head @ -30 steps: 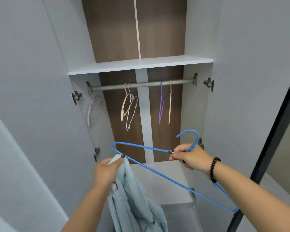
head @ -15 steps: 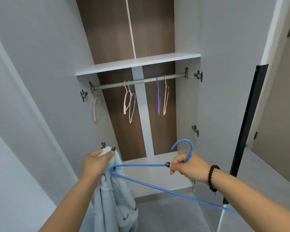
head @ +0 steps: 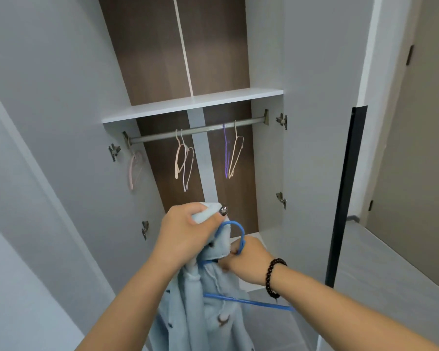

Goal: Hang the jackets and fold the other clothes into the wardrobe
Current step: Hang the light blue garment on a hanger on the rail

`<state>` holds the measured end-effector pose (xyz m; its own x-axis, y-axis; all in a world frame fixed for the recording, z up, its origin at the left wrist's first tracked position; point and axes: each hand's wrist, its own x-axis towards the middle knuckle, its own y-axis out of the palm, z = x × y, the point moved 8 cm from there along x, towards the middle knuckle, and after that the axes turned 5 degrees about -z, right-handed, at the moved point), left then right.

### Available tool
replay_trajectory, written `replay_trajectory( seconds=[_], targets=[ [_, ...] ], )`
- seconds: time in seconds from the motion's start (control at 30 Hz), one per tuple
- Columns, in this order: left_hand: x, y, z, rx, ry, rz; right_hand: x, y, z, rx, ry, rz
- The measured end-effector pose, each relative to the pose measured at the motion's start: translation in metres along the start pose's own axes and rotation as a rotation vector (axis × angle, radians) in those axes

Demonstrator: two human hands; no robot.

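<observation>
Centre frame: left hand (head: 185,234) is gripping the light-blue jacket (head: 203,300); right hand (head: 246,259) is gripping the blue hanger (head: 235,226) inside it.

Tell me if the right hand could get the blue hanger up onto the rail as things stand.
Probably yes: the right hand grips the blue hanger, and the rail has a bare stretch between hangers.

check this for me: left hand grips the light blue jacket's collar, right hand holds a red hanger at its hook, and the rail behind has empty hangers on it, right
Not quite: the hanger is blue, not red, as the head view shows. The rest stands: the left hand grips the light blue jacket at its top, the right hand holds the hanger near its hook, and empty hangers hang on the rail.
</observation>
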<state>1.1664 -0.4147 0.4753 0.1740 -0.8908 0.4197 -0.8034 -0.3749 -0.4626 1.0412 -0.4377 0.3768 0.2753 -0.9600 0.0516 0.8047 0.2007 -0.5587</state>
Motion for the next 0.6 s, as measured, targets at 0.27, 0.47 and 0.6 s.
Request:
replay_trajectory(
  seconds=[0.27, 0.47, 0.6],
  targets=[
    [-0.015, 0.056, -0.029, 0.359, 0.35, 0.159, -0.026, -0.089, -0.012, 0.29, -0.027, -0.131],
    [-0.026, 0.102, -0.043, 0.711, 0.56, 0.391, -0.033, -0.116, -0.038, 0.349, 0.012, -0.117],
    [-0.018, 0.109, -0.04, 0.631, 0.5, 0.374, -0.029, -0.137, -0.037, 0.247, -0.092, -0.19]
  ],
)
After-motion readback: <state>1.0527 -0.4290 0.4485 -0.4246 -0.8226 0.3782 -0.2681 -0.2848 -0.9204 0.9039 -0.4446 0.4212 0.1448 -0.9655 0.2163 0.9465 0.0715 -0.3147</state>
